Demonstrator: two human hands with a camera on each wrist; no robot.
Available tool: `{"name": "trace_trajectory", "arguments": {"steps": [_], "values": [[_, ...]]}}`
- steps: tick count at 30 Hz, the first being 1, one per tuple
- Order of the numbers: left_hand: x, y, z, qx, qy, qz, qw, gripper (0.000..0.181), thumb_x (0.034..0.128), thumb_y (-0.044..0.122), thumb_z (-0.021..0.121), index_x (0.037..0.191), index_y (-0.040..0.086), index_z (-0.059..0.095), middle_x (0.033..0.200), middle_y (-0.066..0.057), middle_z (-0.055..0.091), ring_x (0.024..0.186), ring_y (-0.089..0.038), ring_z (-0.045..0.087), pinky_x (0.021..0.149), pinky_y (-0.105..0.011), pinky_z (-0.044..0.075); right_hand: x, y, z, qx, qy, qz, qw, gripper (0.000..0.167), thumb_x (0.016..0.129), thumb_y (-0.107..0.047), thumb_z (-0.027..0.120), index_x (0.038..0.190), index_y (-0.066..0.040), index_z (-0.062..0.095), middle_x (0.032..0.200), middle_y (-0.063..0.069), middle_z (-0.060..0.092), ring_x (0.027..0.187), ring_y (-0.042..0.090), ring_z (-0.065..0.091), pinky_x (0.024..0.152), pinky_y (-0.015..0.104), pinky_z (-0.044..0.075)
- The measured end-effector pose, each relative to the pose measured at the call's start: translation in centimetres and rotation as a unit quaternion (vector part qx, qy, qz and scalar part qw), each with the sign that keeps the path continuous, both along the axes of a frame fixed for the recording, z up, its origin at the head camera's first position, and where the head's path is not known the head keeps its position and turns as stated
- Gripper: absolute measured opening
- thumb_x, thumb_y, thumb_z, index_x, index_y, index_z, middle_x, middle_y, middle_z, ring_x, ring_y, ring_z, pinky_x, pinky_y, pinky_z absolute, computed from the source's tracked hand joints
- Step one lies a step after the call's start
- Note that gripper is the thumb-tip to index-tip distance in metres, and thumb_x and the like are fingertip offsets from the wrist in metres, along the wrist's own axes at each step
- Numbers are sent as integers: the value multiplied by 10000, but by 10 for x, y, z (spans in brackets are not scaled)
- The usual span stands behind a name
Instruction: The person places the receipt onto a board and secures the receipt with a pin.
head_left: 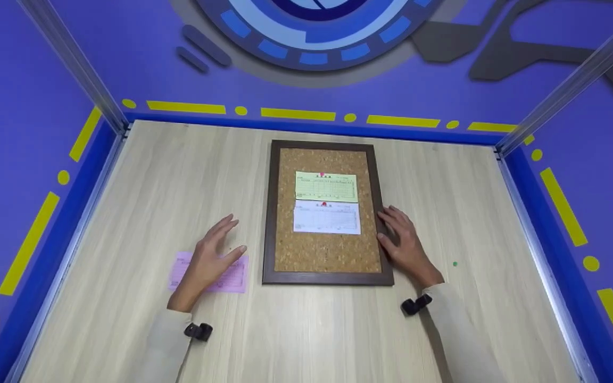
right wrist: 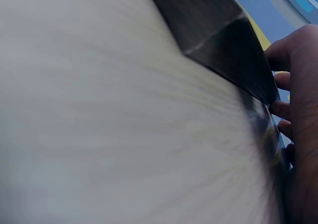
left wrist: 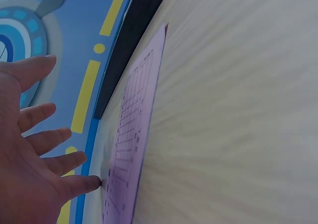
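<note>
A cork board (head_left: 325,255) in a dark brown frame lies on the table. Pinned to it are a green printed slip (head_left: 326,187) with a pink pushpin (head_left: 322,174) and, just below, a white slip (head_left: 326,219) with a red pushpin (head_left: 324,204). My right hand (head_left: 405,244) touches the frame's right side with its fingertips; in the right wrist view the fingers (right wrist: 281,80) meet the dark frame edge (right wrist: 233,55). Left of the board, my left hand (head_left: 208,266) holds nothing, its fingers spread, over a pink slip (head_left: 237,279) that it partly covers.
A small green piece (head_left: 455,264) lies on the wooden table (head_left: 328,335), right of my right hand. Blue panels with yellow marks (head_left: 298,114) stand along the back and both sides, joined by metal posts (head_left: 567,80).
</note>
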State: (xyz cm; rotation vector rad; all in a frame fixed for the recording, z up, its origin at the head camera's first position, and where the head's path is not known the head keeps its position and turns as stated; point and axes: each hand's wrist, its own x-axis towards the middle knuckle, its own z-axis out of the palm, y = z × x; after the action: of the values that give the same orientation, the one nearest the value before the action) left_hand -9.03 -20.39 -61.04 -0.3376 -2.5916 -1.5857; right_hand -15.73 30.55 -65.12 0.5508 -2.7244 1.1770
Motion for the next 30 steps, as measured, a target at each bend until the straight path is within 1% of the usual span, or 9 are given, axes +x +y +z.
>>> {"name": "trace_trajectory", "arguments": {"steps": [4, 6, 9, 15, 17, 20, 25, 28, 30], "values": [[8, -7, 0, 179, -45, 181, 9997, 657, 976, 109, 847, 1569, 26, 577, 1703, -190, 463, 1588, -448, 400, 1290, -610, 319, 0, 0, 1, -18, -82, -40, 10000, 523, 1053, -157, 709, 1543, -5, 609, 1645, 217, 519, 1612, 423, 341, 1306, 652, 210], [11, -11, 0, 238, -12, 259, 9994, 656, 978, 101, 843, 1572, 29, 575, 1706, -183, 460, 1588, -447, 401, 1290, -610, 317, 1, -1, 2, -16, -119, -59, 9999, 523, 1053, -156, 709, 1545, -10, 609, 1647, 214, 517, 1613, 421, 338, 1308, 651, 205], [15, -16, 0, 254, 92, 397, 9988, 629, 978, 87, 840, 1554, 24, 595, 1698, -177, 476, 1583, -445, 411, 1294, -558, 323, 1, -1, 2, 5, -100, -57, 9999, 526, 1049, -155, 712, 1543, -7, 610, 1643, 220, 519, 1611, 426, 340, 1305, 656, 207], [23, -28, -4, 210, 165, 784, 9966, 569, 975, 52, 831, 1510, 21, 642, 1648, -161, 543, 1557, -422, 459, 1279, -238, 313, 0, -1, 2, 31, -111, -44, 9999, 525, 1050, -150, 711, 1544, -5, 607, 1642, 222, 519, 1611, 425, 339, 1305, 653, 210], [25, -32, -6, 216, 115, 904, 9956, 550, 978, 53, 829, 1497, 21, 653, 1629, -155, 565, 1549, -411, 472, 1255, -180, 307, 1, -1, 2, 37, -110, -47, 9999, 531, 1047, -147, 716, 1546, -2, 605, 1644, 225, 516, 1610, 428, 341, 1306, 656, 204], [28, -38, -8, 260, 71, 1076, 9938, 526, 977, 44, 827, 1478, 15, 669, 1614, -143, 582, 1551, -391, 473, 1242, -159, 304, 1, -1, 1, 46, -84, -63, 9999, 538, 1040, -137, 725, 1546, -2, 604, 1644, 225, 516, 1607, 430, 346, 1305, 664, 200], [33, -47, -12, 340, 197, 1350, 9901, 500, 963, -15, 818, 1446, -10, 687, 1600, -156, 590, 1547, -406, 470, 1225, -129, 294, 1, -1, 1, 13, -36, -43, 10000, 535, 1037, -129, 729, 1543, -4, 607, 1644, 226, 515, 1605, 435, 347, 1302, 665, 204], [36, -52, -14, 239, 235, 1463, 9887, 484, 956, -28, 817, 1425, -27, 694, 1584, -181, 596, 1537, -433, 467, 1220, -123, 293, 2, -1, 1, 44, -45, -34, 10000, 530, 1050, -150, 722, 1547, -7, 605, 1651, 221, 509, 1610, 433, 340, 1304, 662, 204], [38, -55, -14, 93, 195, 1531, 9880, 476, 963, -16, 814, 1424, -25, 695, 1580, -188, 593, 1541, -435, 455, 1238, -157, 298, 2, -1, 2, 72, -68, -45, 9999, 525, 1057, -160, 715, 1549, -12, 605, 1655, 213, 508, 1614, 424, 336, 1307, 656, 206]]}}
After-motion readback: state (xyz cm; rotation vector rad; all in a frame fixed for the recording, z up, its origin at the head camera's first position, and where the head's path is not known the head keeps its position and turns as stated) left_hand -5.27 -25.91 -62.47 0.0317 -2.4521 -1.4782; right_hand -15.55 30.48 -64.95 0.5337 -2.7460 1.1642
